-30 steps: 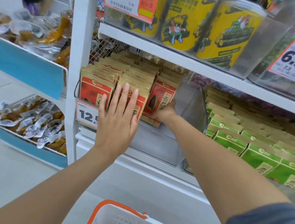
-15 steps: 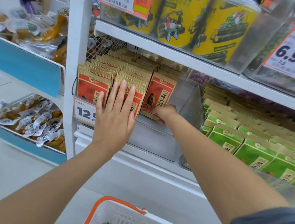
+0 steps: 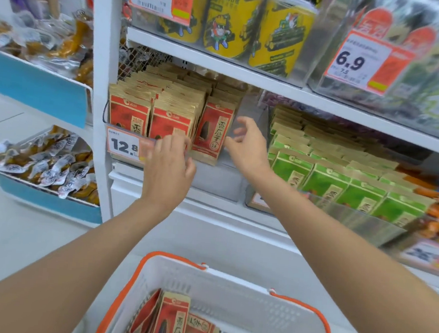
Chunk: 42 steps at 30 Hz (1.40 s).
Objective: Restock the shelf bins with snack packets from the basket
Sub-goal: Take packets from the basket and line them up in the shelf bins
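Shelf bin (image 3: 219, 185): clear plastic, on the middle shelf, left end. It holds red-and-tan snack packets (image 3: 172, 114), upright, faces forward, packed in three rows front to back. The left and middle rows are dense and reach the bin's front wall. The right row's front packet (image 3: 213, 131) shows a dark seed print and leans slightly, its base near the front wall; bare bin space lies to its right.

Basket (image 3: 231, 287): white perforated plastic with orange handles, below the shelf. In its left part are several like packets (image 3: 173, 321), on edge and tilted.
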Each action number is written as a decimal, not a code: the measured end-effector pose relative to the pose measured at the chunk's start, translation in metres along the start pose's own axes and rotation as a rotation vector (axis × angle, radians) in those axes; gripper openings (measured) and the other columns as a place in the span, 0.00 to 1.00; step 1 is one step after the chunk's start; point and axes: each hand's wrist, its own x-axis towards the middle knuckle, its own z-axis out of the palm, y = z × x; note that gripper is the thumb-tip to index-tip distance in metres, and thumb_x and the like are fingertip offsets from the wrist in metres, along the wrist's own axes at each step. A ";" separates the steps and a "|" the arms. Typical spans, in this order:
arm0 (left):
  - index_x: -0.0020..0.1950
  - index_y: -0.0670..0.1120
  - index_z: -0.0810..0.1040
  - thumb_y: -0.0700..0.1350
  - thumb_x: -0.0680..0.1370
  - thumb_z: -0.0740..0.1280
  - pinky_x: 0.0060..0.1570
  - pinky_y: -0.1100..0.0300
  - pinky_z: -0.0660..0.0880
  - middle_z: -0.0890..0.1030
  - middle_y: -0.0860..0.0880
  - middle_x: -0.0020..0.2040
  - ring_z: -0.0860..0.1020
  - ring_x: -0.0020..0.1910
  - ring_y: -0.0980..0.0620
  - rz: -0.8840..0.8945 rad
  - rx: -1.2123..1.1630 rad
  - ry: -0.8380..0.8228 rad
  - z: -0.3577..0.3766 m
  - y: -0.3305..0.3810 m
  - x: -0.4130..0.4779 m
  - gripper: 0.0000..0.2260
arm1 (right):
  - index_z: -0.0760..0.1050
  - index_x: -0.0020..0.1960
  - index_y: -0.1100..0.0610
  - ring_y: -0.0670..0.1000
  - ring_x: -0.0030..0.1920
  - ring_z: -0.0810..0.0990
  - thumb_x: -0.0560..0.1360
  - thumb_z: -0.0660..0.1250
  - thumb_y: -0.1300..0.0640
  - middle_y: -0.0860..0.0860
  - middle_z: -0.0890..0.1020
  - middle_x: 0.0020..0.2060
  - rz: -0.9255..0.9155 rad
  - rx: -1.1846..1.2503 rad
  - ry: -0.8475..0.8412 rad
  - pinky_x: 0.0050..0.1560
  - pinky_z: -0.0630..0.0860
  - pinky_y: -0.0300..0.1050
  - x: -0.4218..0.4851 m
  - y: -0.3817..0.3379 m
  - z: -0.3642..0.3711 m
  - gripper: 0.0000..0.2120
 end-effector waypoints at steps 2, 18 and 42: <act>0.54 0.48 0.73 0.42 0.77 0.62 0.46 0.50 0.74 0.77 0.51 0.48 0.76 0.46 0.48 -0.089 -0.175 -0.127 -0.001 0.019 -0.016 0.06 | 0.74 0.57 0.56 0.50 0.41 0.75 0.73 0.66 0.64 0.47 0.75 0.40 -0.070 0.023 0.016 0.49 0.75 0.49 -0.028 0.010 -0.005 0.13; 0.55 0.47 0.77 0.46 0.80 0.61 0.54 0.57 0.71 0.76 0.48 0.54 0.75 0.53 0.48 0.007 0.331 -1.415 0.066 0.000 -0.174 0.08 | 0.69 0.35 0.48 0.50 0.41 0.76 0.75 0.65 0.62 0.49 0.76 0.37 0.839 -0.117 -0.818 0.43 0.71 0.38 -0.306 0.260 0.037 0.14; 0.59 0.47 0.78 0.47 0.75 0.73 0.55 0.56 0.74 0.80 0.48 0.59 0.78 0.55 0.49 -0.114 -0.151 -1.353 0.068 0.016 -0.146 0.14 | 0.73 0.55 0.68 0.53 0.32 0.85 0.79 0.64 0.63 0.62 0.84 0.34 1.157 0.901 -0.313 0.31 0.81 0.40 -0.207 0.169 -0.022 0.09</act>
